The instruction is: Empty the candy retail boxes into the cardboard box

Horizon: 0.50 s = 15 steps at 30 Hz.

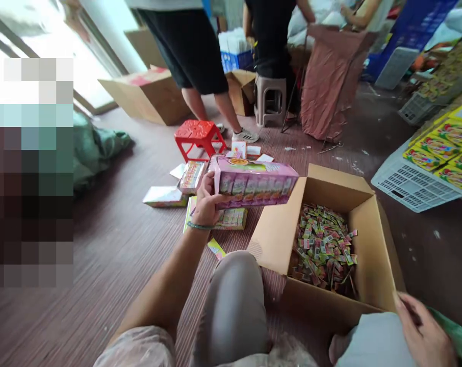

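Observation:
My left hand [207,203] is closed around the near left end of a purple printed carton [256,183], lifted above the floor and lying lengthwise. The carton's side shows a row of small printed packs and an orange fruit picture. To its right stands an open cardboard box [372,250] with a heap of small printed sachets [325,244] inside. My right hand [426,326] is beside this box's near right corner, fingers loosely bent and apart, with nothing visible in them. Whether the fingertips touch the cardboard I cannot tell.
Flat printed cartons [164,196] lie on the floor beyond my left hand, near a red stool [198,136]. At the right, a pale plastic crate [418,181] bears stacked yellow boxes [456,132]. A person [181,46] stands ahead; another sits on a grey stool [270,99].

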### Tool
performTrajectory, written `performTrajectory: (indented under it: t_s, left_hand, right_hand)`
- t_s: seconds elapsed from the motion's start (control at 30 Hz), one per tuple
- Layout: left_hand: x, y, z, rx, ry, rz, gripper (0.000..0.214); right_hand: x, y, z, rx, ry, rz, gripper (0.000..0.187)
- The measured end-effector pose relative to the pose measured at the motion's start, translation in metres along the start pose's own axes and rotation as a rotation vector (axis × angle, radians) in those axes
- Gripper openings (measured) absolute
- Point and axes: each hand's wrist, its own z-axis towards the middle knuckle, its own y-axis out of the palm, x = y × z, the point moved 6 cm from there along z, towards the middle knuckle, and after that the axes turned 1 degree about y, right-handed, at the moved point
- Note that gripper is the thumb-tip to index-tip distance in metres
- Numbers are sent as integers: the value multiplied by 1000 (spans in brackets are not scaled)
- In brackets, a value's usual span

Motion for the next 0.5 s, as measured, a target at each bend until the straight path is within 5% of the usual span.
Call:
performTrajectory:
  t_s: [0.13, 0.27, 0.37, 0.5]
  left_hand:
    - [58, 86, -35, -354, 56, 110, 77]
    - [72, 155, -71, -556, 161, 210, 79]
    - [63, 194, -93, -641, 204, 201, 75]
    - [29, 227, -105, -748, 137, 228, 75]
  right_hand:
    - [-120, 3, 8, 107, -421, 363, 37]
    - [-201, 0, 32, 119, -734, 396, 44]
    - [-204, 16, 50, 43, -688, 376, 34]
    - [-161, 48, 62, -153, -430, 453, 44]
